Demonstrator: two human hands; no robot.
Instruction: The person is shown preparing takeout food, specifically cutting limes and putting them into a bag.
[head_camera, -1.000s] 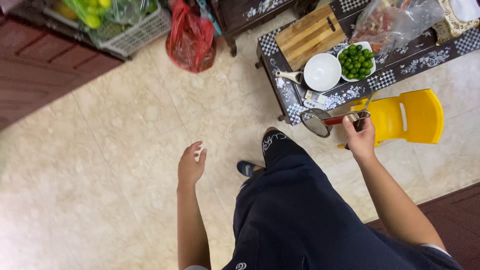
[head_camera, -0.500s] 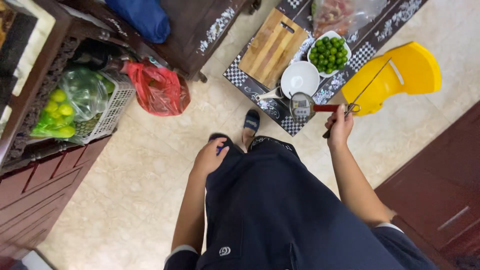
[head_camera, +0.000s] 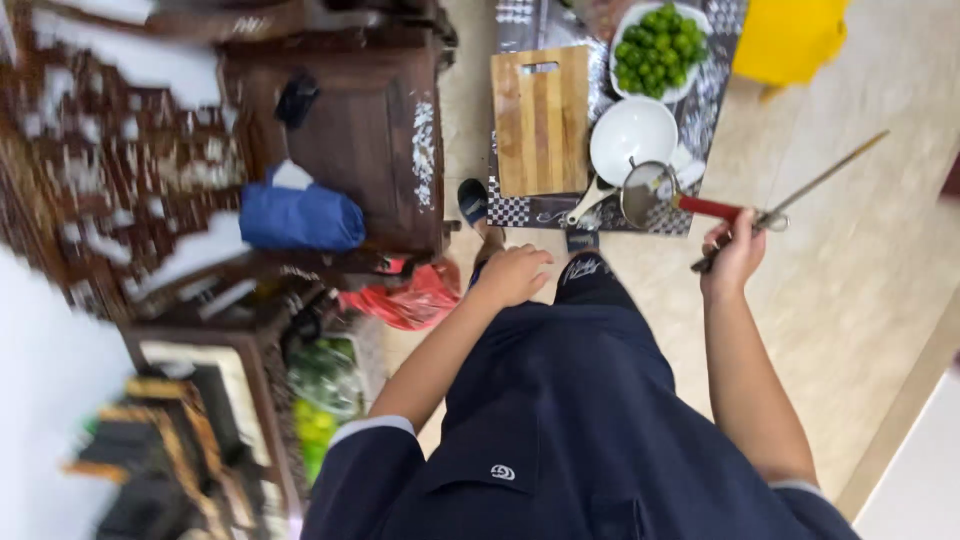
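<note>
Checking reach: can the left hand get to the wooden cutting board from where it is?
Probably yes. The left hand is empty, resting near the knee just short of the low table. The cutting board lies bare at the near edge, nothing between them. The right hand is busy holding a strainer.

a low table (head_camera: 520, 212) with a black-and-white patterned top stands on the pale tiled floor (head_camera: 850, 290); on it lie a striped wooden cutting board (head_camera: 542, 120), an empty white bowl (head_camera: 633, 138) just beside it, and a white bowl of small green limes (head_camera: 658, 50) behind that
</note>
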